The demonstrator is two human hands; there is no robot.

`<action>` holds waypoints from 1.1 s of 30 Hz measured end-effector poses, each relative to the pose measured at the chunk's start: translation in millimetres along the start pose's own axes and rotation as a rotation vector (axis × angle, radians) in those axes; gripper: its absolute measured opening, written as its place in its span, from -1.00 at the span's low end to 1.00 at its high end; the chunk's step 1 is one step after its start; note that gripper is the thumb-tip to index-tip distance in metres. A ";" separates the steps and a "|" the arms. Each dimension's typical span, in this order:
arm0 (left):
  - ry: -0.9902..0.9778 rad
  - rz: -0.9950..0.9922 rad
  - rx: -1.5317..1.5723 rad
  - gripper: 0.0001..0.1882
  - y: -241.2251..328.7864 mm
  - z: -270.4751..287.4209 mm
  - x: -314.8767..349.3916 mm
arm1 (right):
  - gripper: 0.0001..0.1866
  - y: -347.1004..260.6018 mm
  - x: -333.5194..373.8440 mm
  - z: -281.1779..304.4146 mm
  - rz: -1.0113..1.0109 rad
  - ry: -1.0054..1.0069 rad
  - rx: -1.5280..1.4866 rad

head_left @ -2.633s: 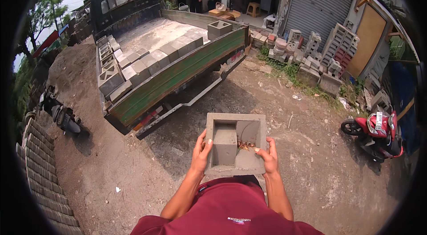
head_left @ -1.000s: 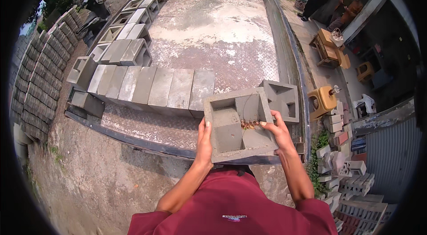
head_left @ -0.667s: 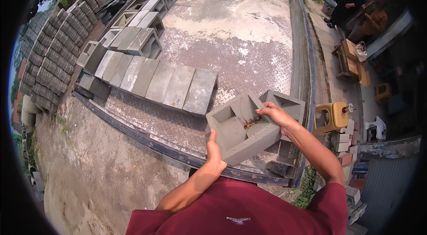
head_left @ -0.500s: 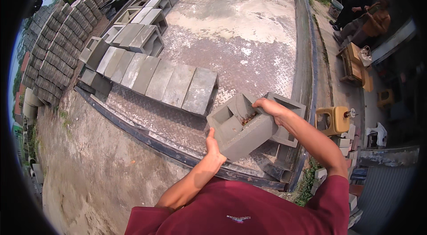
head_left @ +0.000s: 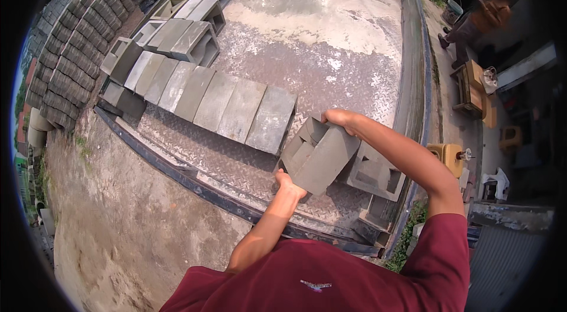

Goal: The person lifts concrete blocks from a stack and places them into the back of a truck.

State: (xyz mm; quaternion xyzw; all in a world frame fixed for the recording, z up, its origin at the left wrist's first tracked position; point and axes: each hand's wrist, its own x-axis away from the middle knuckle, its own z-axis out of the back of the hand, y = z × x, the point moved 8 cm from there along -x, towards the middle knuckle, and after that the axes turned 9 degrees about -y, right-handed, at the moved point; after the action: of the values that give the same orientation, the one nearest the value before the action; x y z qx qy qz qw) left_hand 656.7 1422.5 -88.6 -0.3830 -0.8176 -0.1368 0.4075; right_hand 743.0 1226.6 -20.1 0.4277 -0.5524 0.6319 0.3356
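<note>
Between my hands is a grey hollow concrete block point(head_left: 326, 161), tilted so that its open, hollow side faces left. My left hand point(head_left: 289, 185) grips its near lower end. At the far upper end, my right hand point(head_left: 342, 121) is closed over the edge. Just left of it, a row of similar concrete blocks point(head_left: 223, 105) stands side by side on a metal truck bed point(head_left: 348, 76). Another hollow block point(head_left: 375, 171) rests on the bed to the right, partly behind the held block and my right forearm.
More hollow blocks point(head_left: 204, 14) line the bed's left side. A raised side wall point(head_left: 411, 70) bounds it on the right. Stacks of grey slabs point(head_left: 77, 52) stand at the far left. Beyond the wall are a yellow stool point(head_left: 447, 157), a wooden bench point(head_left: 471, 87) and a person point(head_left: 490, 20).
The held block has turned, bringing its broad solid face upward, and has moved slightly closer to the row's end. More of the block on the right now shows.
</note>
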 end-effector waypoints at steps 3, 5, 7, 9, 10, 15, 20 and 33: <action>0.023 -0.010 0.032 -0.30 7.2 1.2 -9.3 | -0.54 -12.0 -24.4 -6.0 0.008 -0.036 0.004; 0.013 0.008 0.050 -0.30 9.8 4.8 -16.8 | -0.55 -11.3 -45.1 -4.5 0.000 -0.017 0.027; -0.025 0.012 0.080 -0.31 15.9 7.0 -31.4 | -0.58 -15.7 -65.8 -0.2 -0.016 -0.062 0.040; -0.054 0.022 0.119 -0.32 18.1 7.6 -35.5 | -0.58 -21.1 -77.5 -0.1 -0.031 -0.137 0.068; -0.069 0.026 0.143 -0.32 17.0 6.4 -37.2 | -0.57 -23.1 -80.3 -2.2 -0.041 -0.174 0.086; -0.046 0.065 0.084 -0.35 14.8 -20.7 -22.5 | -0.53 -32.1 -81.2 16.5 -0.004 -0.109 0.151; 0.064 -0.036 -0.018 -0.35 27.5 8.9 -41.3 | -0.34 -49.1 -73.8 8.5 0.140 -0.036 0.219; -0.138 -0.175 0.024 -0.32 23.2 -20.3 -63.8 | -0.23 -51.4 -75.4 25.2 0.500 0.458 0.350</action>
State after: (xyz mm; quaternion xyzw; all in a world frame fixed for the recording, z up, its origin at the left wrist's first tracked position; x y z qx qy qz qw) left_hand 709.0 1394.3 -127.1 -0.3137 -0.8756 -0.1356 0.3413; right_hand 824.2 1213.8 -67.1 0.1783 -0.4341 0.8584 0.2075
